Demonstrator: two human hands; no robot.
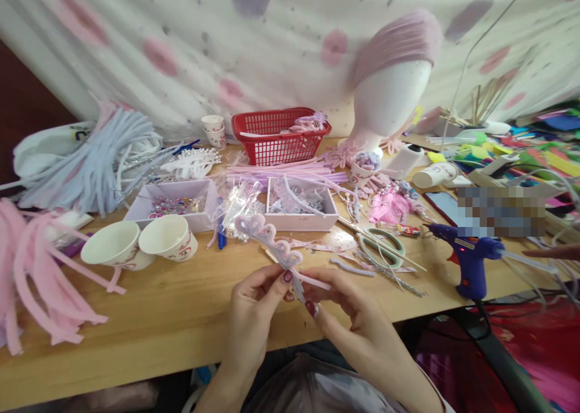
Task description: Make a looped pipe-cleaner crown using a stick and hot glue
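Pinching a curled fuzzy piece (286, 255) between thumb and forefinger, the left hand (254, 310) is on the near side of the red basket (290, 147); the right hand (357, 316), also nearer than the basket, has its fingers curled beside the piece's lower end, though I cannot tell whether they grip it. The piece, pink and greyish lilac with a row of loops, slants up and left toward the basket, over the wooden table (158, 316). Behind the basket hangs a pale curtain (290, 44) with pink and purple spots. A white mannequin head (389, 99) wrapped in pink stands upright to the right of the basket. Left of it lies a bundle of pale blue stems (95, 159), with pink stems (36, 268) farther to its near left. The blue glue gun (471, 259) is to the basket's near right, and a finger (550, 252) of another person shows beyond it at the edge. In front of the basket sit a white box (303, 223) of beads and, more to the left, a lilac box (194, 221) with coloured gems. Two paper cups (168, 239) stand to the basket's near left. A pale green ring (400, 253) lies to its near right, and a blue pen (222, 235) to its near left.
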